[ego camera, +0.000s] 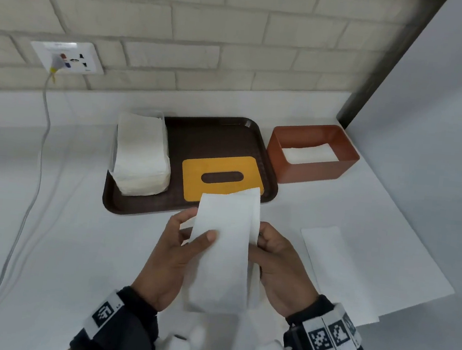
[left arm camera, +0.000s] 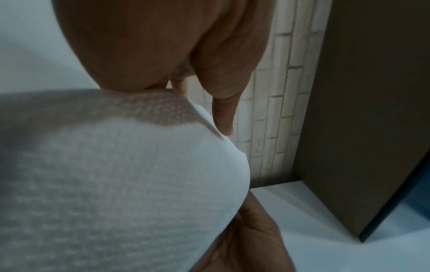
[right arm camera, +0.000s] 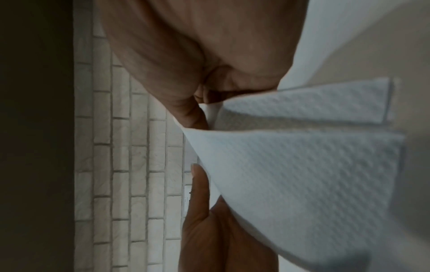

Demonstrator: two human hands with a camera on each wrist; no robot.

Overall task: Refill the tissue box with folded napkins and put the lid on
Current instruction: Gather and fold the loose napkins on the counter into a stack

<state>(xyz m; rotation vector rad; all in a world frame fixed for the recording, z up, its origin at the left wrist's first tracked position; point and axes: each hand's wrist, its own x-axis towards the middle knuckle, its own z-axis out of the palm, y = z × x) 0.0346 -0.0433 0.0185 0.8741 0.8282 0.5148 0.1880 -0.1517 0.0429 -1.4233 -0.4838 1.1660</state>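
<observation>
Both hands hold one white folded napkin (ego camera: 224, 247) above the table's near middle. My left hand (ego camera: 181, 243) pinches its left edge, thumb on top. My right hand (ego camera: 275, 258) grips its right edge with curled fingers. The wrist views show the same napkin (left arm camera: 116, 184) (right arm camera: 302, 174) up close, embossed and bent in layers. The brown tissue box (ego camera: 313, 154) stands open at the back right with white napkins lying low inside. Its yellow lid (ego camera: 221, 178) with an oval slot lies on the dark tray (ego camera: 217, 134). A stack of napkins (ego camera: 141, 155) sits on the tray's left end.
Another white napkin (ego camera: 337, 258) lies flat on the table right of my hands. A wall socket (ego camera: 69, 56) with a plugged cable (ego camera: 42, 134) is at the back left. A dark vertical panel (ego camera: 390, 63) bounds the right side behind the box.
</observation>
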